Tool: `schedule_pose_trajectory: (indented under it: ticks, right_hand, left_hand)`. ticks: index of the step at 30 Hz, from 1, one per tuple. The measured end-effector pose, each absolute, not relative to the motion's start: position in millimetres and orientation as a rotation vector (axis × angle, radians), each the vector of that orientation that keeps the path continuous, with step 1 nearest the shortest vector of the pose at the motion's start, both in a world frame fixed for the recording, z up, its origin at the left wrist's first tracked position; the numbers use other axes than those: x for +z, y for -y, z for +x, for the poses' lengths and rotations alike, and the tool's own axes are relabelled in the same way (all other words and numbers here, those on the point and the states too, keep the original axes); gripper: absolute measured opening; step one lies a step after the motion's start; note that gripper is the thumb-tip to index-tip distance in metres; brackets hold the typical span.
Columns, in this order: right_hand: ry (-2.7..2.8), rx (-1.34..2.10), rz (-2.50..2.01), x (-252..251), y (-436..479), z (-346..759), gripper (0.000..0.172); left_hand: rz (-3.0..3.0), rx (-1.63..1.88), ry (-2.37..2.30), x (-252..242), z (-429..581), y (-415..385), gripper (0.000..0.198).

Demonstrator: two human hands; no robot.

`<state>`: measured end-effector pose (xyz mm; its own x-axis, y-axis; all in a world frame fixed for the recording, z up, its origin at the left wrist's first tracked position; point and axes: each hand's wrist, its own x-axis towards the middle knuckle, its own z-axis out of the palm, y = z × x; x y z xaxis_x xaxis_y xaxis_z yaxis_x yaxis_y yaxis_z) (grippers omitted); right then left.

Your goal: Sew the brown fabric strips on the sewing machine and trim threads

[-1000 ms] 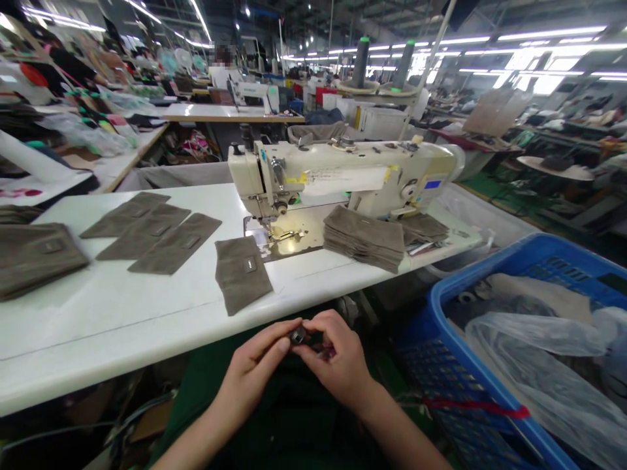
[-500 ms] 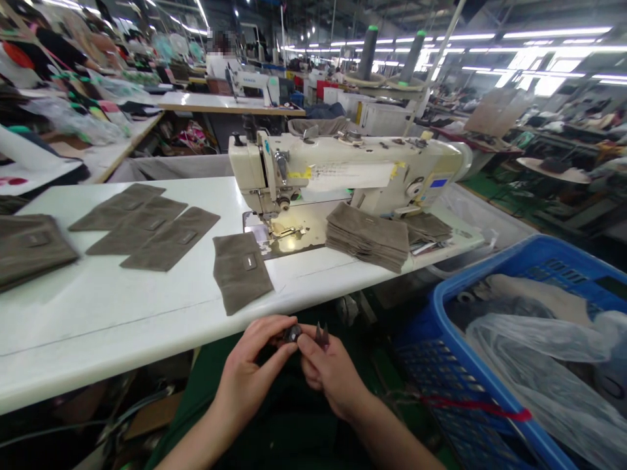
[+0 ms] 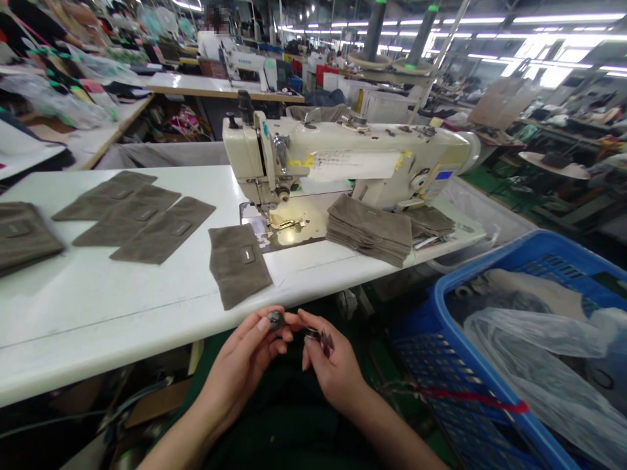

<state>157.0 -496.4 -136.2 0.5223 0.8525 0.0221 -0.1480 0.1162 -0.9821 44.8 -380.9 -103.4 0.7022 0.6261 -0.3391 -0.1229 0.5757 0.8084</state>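
Observation:
My left hand [image 3: 245, 362] pinches a small dark round metal part [image 3: 275, 320] between thumb and fingers, just below the table's front edge. My right hand [image 3: 333, 369] is closed on another small dark metal piece and a pair of thread snips [image 3: 326, 341]. Both hands hover over my green lap. A brown fabric piece [image 3: 238, 264] with a small label lies on the white table [image 3: 122, 300] just beyond my hands. The cream sewing machine [image 3: 343, 166] stands behind it.
Three brown fabric pieces [image 3: 132, 219] lie fanned out at the left, with a pile [image 3: 19, 235] at the far left. A stack of brown pieces [image 3: 369, 230] sits under the machine arm. A blue crate [image 3: 514, 352] with plastic bags stands at my right. Other workstations fill the background.
My hands have come apart: the small round part now sits in the left fingers, the right hand has drawn away with its piece. The view shifted down slightly.

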Motion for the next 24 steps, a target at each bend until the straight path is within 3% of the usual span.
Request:
schedule_pose_trajectory:
  ticks: [6,12,24]
  right_hand:
    - [0.829,0.775,-1.14,-141,501,159,0.048]
    - [0.642,0.832,-1.078,-128,500,161,0.02]
    - [0.138,1.089,-0.771,-117,495,173,0.046]
  left_hand:
    - [0.886,0.504,-0.59,-97,42,381,0.026]
    - [0.951,0.563,-0.617,-99,38,379,0.022]
    - [0.818,0.331,-0.703,-97,37,392,0.028]
